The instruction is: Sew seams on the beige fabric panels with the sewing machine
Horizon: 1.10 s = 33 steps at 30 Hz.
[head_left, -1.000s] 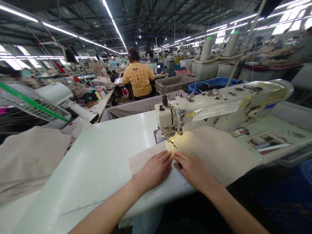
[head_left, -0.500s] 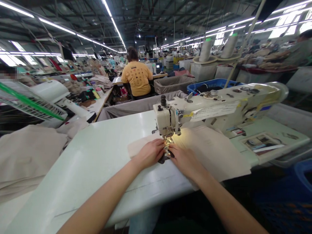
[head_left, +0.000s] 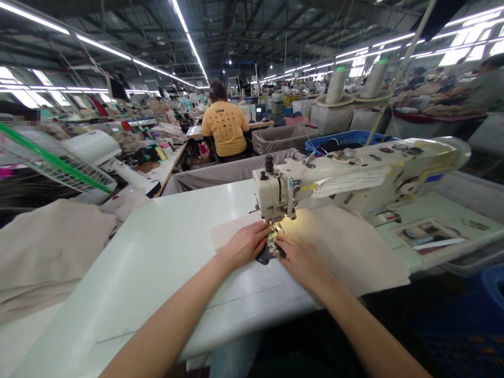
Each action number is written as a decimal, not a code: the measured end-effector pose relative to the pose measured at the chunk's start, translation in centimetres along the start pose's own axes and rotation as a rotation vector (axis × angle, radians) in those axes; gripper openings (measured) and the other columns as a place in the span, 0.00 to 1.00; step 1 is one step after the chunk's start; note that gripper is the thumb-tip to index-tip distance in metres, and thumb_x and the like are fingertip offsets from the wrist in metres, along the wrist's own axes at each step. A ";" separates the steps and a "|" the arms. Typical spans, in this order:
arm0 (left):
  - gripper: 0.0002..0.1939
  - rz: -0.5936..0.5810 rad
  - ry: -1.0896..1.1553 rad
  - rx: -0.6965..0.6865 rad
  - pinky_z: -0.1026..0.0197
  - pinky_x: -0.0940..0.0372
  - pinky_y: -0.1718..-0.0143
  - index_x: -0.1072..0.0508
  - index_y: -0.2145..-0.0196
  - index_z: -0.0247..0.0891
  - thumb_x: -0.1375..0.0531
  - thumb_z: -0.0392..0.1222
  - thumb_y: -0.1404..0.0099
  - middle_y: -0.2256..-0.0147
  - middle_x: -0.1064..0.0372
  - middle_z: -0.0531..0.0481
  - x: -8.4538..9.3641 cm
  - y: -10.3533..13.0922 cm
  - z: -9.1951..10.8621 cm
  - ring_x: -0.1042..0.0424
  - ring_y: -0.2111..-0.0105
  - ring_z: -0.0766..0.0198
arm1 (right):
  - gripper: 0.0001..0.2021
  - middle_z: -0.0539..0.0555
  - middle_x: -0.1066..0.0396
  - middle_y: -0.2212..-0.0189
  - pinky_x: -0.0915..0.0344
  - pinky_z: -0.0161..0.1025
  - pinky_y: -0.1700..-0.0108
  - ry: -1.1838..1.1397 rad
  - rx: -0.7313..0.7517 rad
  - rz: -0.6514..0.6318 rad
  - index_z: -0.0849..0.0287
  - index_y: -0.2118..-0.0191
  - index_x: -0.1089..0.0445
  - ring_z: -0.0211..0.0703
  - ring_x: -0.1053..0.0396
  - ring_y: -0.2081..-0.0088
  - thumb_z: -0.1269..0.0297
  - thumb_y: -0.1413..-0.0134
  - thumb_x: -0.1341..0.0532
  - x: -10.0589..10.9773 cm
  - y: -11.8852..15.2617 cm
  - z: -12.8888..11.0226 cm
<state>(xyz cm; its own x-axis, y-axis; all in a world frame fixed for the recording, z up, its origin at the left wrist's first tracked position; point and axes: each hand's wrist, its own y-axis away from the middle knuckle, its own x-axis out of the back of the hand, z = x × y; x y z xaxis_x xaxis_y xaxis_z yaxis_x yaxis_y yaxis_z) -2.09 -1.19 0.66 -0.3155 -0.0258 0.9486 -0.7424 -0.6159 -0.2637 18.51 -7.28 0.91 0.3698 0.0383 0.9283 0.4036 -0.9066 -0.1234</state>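
Observation:
A white sewing machine [head_left: 275, 191] stands over the table, its small lamp lighting the needle area. Beige fabric [head_left: 346, 247] lies under its presser foot [head_left: 274, 228] and spreads to the right, with a narrower part on the left. My left hand [head_left: 249, 242] rests on the left part, fingers stretched out flat and their tips close beside the foot. On the other side, my right hand [head_left: 301, 257] has thumb and fingers drawn together on the fabric's edge near the foot. The fabric directly beneath both hands is hidden.
A beige fabric pile [head_left: 43, 252] lies at the left, near a white fan [head_left: 94, 149]. Behind the table is a grey cloth-lined bin [head_left: 216, 176]; a person in a yellow shirt [head_left: 226, 128] sits beyond. Thread cones [head_left: 336, 86] and a blue basket [head_left: 354, 137] stand behind the machine.
The view has shifted slightly, so everything sits a little farther right. Both hands stay beside the presser foot on the fabric; slightly more of the metal plate shows between them.

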 end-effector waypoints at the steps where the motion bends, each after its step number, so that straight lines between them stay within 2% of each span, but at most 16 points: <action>1: 0.18 -0.005 0.004 0.000 0.51 0.34 0.39 0.31 0.42 0.36 0.51 0.38 0.25 0.43 0.31 0.39 0.0 0.0 -0.1 0.31 0.42 0.55 | 0.14 0.57 0.29 0.41 0.29 0.44 0.52 -0.001 0.002 0.002 0.56 0.46 0.27 0.51 0.24 0.51 0.68 0.34 0.43 0.0 0.0 0.0; 6: 0.17 -0.006 0.015 -0.022 0.53 0.34 0.40 0.29 0.45 0.35 0.51 0.39 0.25 0.44 0.30 0.40 0.1 -0.2 -0.5 0.30 0.44 0.55 | 0.14 0.57 0.29 0.41 0.29 0.44 0.52 0.009 -0.004 -0.002 0.55 0.46 0.28 0.51 0.24 0.51 0.67 0.34 0.43 0.1 0.1 0.0; 14: 0.18 -0.009 0.003 0.007 0.51 0.35 0.39 0.30 0.43 0.33 0.51 0.38 0.25 0.44 0.31 0.38 -0.2 -0.2 -0.4 0.30 0.43 0.54 | 0.15 0.59 0.29 0.41 0.28 0.46 0.51 -0.003 -0.007 0.008 0.56 0.46 0.27 0.52 0.24 0.51 0.68 0.35 0.43 -0.2 0.1 0.1; 20: 0.17 0.034 0.036 -0.008 0.51 0.34 0.39 0.29 0.44 0.36 0.52 0.38 0.25 0.44 0.31 0.39 -0.3 0.0 -0.3 0.31 0.42 0.56 | 0.15 0.59 0.28 0.42 0.28 0.45 0.51 -0.003 0.012 0.031 0.55 0.46 0.27 0.52 0.24 0.51 0.68 0.35 0.43 -0.4 0.1 0.1; 28: 0.18 0.050 0.020 0.046 0.48 0.35 0.39 0.31 0.43 0.35 0.50 0.38 0.26 0.43 0.32 0.38 -0.6 0.1 -0.2 0.31 0.43 0.54 | 0.19 0.57 0.29 0.41 0.28 0.48 0.50 0.037 -0.003 0.059 0.56 0.46 0.26 0.53 0.24 0.50 0.75 0.40 0.45 -0.4 0.8 2.6; 33: 0.17 0.053 -0.012 0.086 0.47 0.35 0.38 0.32 0.43 0.37 0.49 0.39 0.27 0.42 0.32 0.39 -0.7 0.5 0.1 0.32 0.41 0.53 | 0.16 0.57 0.26 0.44 0.27 0.47 0.52 -0.007 0.026 0.158 0.55 0.49 0.25 0.51 0.23 0.52 0.70 0.37 0.45 -0.1 1.4 3.2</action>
<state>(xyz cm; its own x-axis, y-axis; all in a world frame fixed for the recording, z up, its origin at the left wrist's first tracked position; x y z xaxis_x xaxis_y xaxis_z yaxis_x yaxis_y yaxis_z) -2.21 -1.58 -0.10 -0.3458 -0.0695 0.9357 -0.6711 -0.6787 -0.2984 21.75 -7.23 -0.49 0.4362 -0.1014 0.8941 0.3612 -0.8903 -0.2772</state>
